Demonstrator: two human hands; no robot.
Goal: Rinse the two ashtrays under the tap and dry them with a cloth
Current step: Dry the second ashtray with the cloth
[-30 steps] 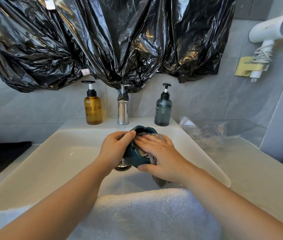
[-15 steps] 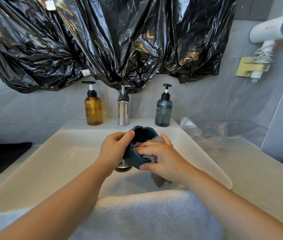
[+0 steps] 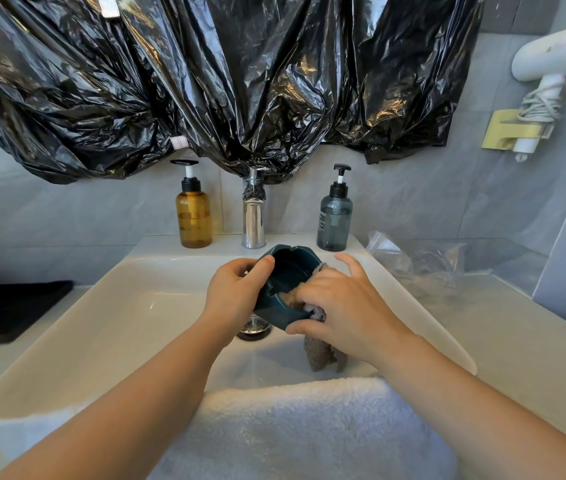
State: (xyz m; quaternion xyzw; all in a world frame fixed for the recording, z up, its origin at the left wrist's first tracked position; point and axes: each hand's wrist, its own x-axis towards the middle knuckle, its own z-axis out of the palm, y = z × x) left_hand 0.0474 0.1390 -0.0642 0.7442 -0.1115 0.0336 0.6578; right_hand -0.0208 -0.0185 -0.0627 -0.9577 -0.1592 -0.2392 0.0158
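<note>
A dark teal ashtray is held tilted over the white sink, its hollow facing me. My left hand grips its left rim. My right hand presses a grey-brown cloth into the ashtray's lower inside, thumb under the rim, and the cloth's end hangs down below the hand. The chrome tap stands behind, and no water runs from it. Only one ashtray is in view.
An amber pump bottle and a grey pump bottle flank the tap. A white towel lies over the sink's near edge. Crumpled clear plastic sits on the right counter. A black mat lies at left. Black plastic sheeting hangs above.
The ashtray has tipped up, so its hollow now faces me. My right hand slid the cloth from over the top down into the lower inside, with the fingers spread wider.
</note>
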